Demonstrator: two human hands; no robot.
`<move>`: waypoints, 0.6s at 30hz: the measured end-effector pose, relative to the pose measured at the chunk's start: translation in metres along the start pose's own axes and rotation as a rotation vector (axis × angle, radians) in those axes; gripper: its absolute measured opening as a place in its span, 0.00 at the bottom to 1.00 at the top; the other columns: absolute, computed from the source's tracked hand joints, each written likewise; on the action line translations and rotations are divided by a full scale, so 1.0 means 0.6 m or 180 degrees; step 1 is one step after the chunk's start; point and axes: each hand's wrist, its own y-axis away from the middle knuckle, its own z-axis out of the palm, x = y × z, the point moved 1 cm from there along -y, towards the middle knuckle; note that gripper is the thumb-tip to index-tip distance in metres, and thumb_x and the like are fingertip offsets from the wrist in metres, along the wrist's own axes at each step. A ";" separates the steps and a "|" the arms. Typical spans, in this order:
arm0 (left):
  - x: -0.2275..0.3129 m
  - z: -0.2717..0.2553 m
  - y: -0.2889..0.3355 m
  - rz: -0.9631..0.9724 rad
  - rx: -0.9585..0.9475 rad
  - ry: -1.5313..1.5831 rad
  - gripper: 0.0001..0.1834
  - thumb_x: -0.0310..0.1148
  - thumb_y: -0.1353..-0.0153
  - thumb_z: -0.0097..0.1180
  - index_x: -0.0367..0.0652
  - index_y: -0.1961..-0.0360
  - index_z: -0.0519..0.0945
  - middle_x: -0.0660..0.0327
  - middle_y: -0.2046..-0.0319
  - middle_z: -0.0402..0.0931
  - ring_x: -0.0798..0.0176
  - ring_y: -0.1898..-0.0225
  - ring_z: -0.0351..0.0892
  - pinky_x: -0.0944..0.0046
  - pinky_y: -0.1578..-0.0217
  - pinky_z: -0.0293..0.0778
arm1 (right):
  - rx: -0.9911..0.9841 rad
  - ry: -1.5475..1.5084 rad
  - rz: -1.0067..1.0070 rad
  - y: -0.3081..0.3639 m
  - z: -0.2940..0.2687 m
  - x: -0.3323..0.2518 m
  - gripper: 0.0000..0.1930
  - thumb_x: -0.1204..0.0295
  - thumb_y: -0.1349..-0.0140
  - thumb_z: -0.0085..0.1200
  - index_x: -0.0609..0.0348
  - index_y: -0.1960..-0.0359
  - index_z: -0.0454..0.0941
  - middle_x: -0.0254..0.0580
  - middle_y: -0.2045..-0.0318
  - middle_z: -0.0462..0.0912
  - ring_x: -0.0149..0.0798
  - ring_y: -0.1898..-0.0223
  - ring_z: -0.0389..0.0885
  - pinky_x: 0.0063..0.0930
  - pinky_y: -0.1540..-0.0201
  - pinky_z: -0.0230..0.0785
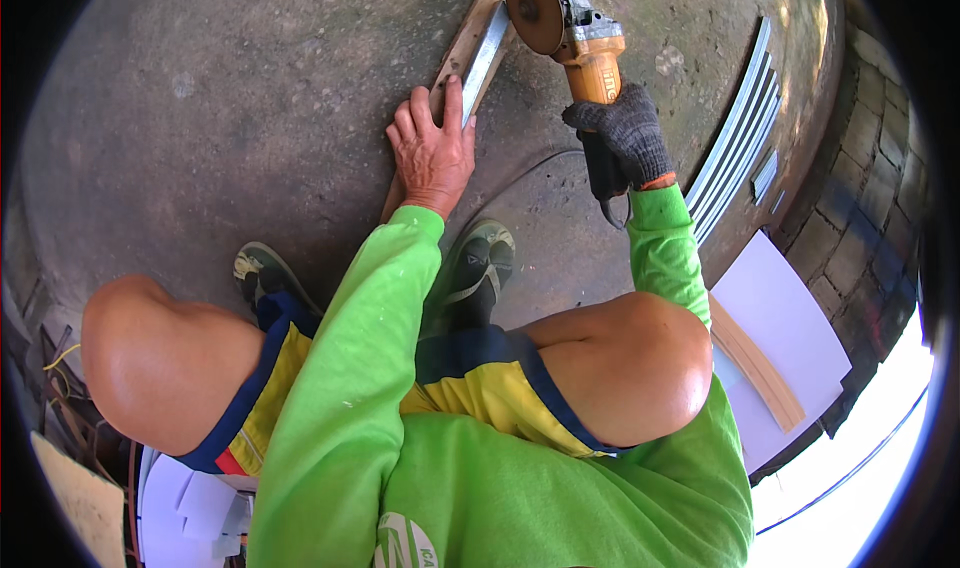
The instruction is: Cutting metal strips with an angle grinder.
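My bare left hand [430, 153] presses a shiny metal strip [487, 56] against a wooden board [462, 53] that lies on the concrete floor. Its fingers are stretched forward along the board and strip. In a dark knitted glove, my right hand [628, 133] is wrapped round the handle of an orange angle grinder [592, 63]. The grinder's brown disc [534, 10] stands right by the far end of the strip; whether they touch I cannot tell. A dark power cord hangs from the tool's rear end.
Several long metal strips [738, 133] lie on the floor at the right, with short cut pieces [765, 175] beside them. Nearer stand white sheets [785, 303] with a brown wooden strip [755, 358] on top, along a block wall [860, 188]. My sandalled feet are close behind the board.
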 end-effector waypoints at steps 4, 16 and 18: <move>-0.004 -0.003 -0.001 0.0010 0.0009 -0.0022 0.33 0.42 0.36 0.62 0.54 0.31 0.68 0.47 0.41 0.63 0.42 0.45 0.64 0.42 0.49 0.64 | -0.0079 -0.0358 0.0065 0.003 0.005 -0.007 0.26 0.59 0.59 0.73 0.64 0.61 0.82 0.43 0.74 0.85 0.38 0.73 0.85 0.33 0.66 0.77; -0.004 -0.001 0.000 -0.0028 -0.0040 -0.0052 0.32 0.42 0.36 0.61 0.52 0.31 0.68 0.47 0.41 0.63 0.41 0.44 0.64 0.43 0.49 0.64 | 0.0141 0.0314 -0.0194 0.004 0.009 -0.013 0.30 0.56 0.60 0.72 0.64 0.57 0.82 0.50 0.73 0.86 0.47 0.70 0.87 0.39 0.63 0.78; -0.002 0.001 -0.002 -0.0012 -0.0016 -0.0008 0.32 0.42 0.36 0.61 0.52 0.31 0.68 0.47 0.41 0.63 0.41 0.44 0.64 0.42 0.48 0.64 | 0.0134 0.0461 -0.0150 0.002 0.004 -0.011 0.30 0.56 0.60 0.72 0.63 0.57 0.81 0.50 0.72 0.86 0.47 0.69 0.87 0.39 0.62 0.78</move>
